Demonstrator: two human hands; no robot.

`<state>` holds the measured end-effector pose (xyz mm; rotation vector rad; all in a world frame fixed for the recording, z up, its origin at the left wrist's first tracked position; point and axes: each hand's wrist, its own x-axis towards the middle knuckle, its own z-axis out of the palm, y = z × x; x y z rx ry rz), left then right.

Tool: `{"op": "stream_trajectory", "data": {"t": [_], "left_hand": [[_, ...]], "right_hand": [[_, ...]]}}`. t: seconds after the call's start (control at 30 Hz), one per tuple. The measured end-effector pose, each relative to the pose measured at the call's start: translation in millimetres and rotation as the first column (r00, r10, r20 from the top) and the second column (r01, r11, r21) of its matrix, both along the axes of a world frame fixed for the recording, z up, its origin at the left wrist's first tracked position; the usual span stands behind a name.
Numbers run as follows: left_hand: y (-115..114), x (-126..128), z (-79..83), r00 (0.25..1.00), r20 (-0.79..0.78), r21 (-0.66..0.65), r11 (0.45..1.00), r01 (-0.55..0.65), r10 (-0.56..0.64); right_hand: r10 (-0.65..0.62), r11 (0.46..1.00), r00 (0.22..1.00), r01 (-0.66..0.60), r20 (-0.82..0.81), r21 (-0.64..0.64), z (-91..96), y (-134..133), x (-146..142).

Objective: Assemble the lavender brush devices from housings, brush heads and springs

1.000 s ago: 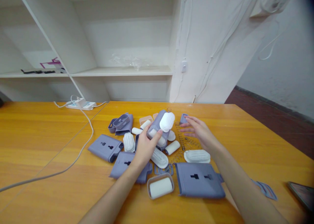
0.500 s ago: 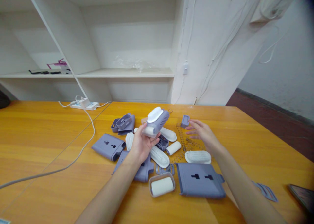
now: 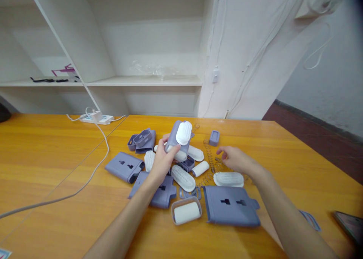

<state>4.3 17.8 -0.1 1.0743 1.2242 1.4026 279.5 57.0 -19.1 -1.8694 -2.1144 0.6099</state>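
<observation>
My left hand (image 3: pixel 164 158) grips a purple-grey plastic casing (image 3: pixel 173 135). A white oval pad (image 3: pixel 184 133) sits on the casing's upper side, and a whitish rounded end (image 3: pixel 179 153) is nearest my thumb. To the right, my right hand (image 3: pixel 234 160) hovers low over thin coil springs (image 3: pixel 210 155), its fingers bent downward and slightly apart with nothing visible in them. A small purple-grey box-shaped part (image 3: pixel 214 137) lies just beyond it. Below that hand rests a white oval ridged pad (image 3: pixel 228 179). Another such pad (image 3: pixel 183 178) lies under my left hand.
Flat purple-grey casings (image 3: pixel 232 206) with dark slots lie in front and at left. A tray-like shell (image 3: pixel 186 210) holds a white block. Ring-shaped parts (image 3: pixel 143 138) are at back left. A power strip (image 3: pixel 98 118) with a cable stands far left; a phone-like object (image 3: pixel 350 227) lies far right.
My left hand has turned the casing more upright, so its white pad faces me more. My right hand has moved down from beside the small box-shaped part to the springs, its fingers curling.
</observation>
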Motion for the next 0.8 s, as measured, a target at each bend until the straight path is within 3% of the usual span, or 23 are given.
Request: {"op": "stream_trajectory", "data": {"t": [0.13,0.27,0.5,0.8], "left_hand": [[5.4,-11.5,0.7,0.987,-0.143,0.058,0.996,-0.065,0.073],[13.1,-24.6,-4.3,0.961,-0.245,0.031,0.991,-0.128,0.132],[24.0,-41.9,-7.9,0.853,-0.479,-0.02,0.969,-0.246,0.207],[23.6,-46.2,-5.6,0.804,-0.563,-0.064,0.96,-0.272,0.19]], "right_hand": [[-0.004,0.999,0.989,0.01,0.145,-0.04,-10.2,0.7,5.6],[-0.023,0.999,0.972,0.033,0.234,-0.039,-13.0,2.5,5.8],[-0.068,0.997,0.958,0.055,0.28,0.054,6.3,3.1,0.7],[-0.056,0.994,0.965,0.03,0.256,0.103,16.6,-1.7,-7.5]]}}
